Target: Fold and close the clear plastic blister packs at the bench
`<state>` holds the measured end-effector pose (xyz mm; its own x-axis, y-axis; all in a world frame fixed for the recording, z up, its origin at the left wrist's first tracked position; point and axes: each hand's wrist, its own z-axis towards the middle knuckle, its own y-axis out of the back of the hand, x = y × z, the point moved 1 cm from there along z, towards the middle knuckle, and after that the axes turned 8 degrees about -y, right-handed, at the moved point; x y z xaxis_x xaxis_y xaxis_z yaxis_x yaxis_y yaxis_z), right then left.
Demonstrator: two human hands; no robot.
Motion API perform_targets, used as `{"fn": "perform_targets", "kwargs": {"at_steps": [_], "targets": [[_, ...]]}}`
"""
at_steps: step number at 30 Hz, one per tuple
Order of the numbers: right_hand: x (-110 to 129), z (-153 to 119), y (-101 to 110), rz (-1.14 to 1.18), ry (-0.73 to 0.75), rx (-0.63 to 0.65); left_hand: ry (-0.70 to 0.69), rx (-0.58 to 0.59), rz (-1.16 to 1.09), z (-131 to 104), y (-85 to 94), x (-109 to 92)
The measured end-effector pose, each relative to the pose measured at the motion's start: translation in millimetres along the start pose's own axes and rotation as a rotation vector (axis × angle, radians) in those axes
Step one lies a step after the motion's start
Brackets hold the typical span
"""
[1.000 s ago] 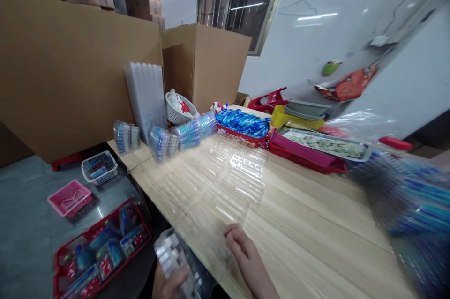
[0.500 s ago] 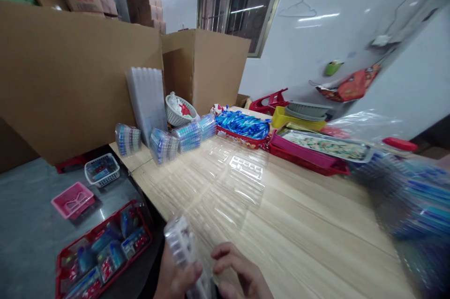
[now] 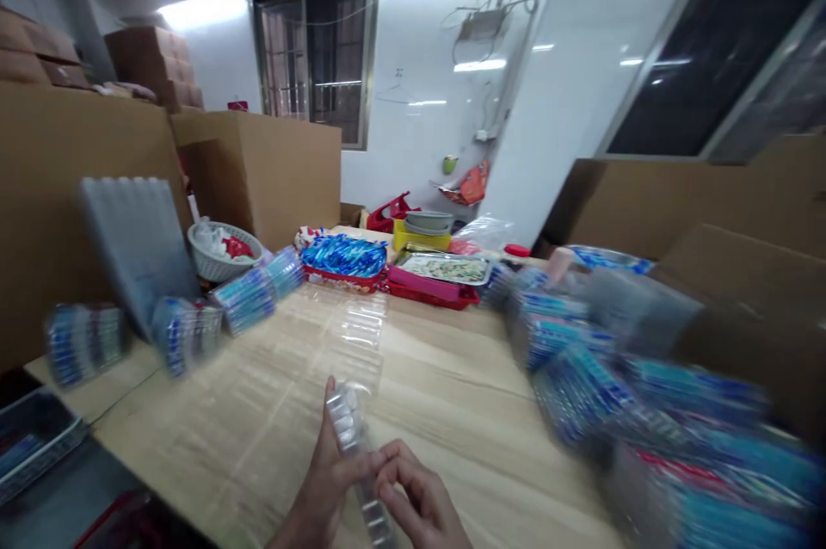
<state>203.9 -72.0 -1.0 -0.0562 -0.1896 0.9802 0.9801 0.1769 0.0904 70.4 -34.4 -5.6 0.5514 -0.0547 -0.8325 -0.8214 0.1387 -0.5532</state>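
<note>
Showed only two bare hands and a short stretch of forearm at the bottom edge of the head view. Left hand wore no glove, ring or watch; wrist and forearm were uncovered, with no sleeve reaching into view. Right hand was likewise ungloved, without rings or bands, nails short and plain. Looked slightly blurred, so finer marks could not be made out.
</note>
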Motion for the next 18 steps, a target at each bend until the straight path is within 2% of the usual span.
{"fn": "perform_targets", "kwargs": {"at_steps": [4, 9, 12, 14, 16, 18], "targets": [[-11, -2, 17, -0.088, 0.019, -0.168, -0.035, 0.05, 0.058, 21, -19.6, 15], [-22, 5, 41, -0.207, 0.082, -0.381, -0.05, 0.008, 0.144, 41, -34.3, 32], [-29, 14, 76, -0.253, 0.069, -0.529, -0.003, 0.056, 0.098, 46, -38.8, 38], [-38, 21, 107, -0.296, -0.008, -0.561, 0.048, 0.094, 0.105, 47, -40.3, 42], [-47, 29, 138, -0.342, -0.112, -0.565, 0.101, 0.077, 0.14, 49, -40.4, 47], [-52, 34, 160, -0.385, -0.174, -0.637, 0.132, 0.017, 0.164, 49, -40.1, 53]]}}
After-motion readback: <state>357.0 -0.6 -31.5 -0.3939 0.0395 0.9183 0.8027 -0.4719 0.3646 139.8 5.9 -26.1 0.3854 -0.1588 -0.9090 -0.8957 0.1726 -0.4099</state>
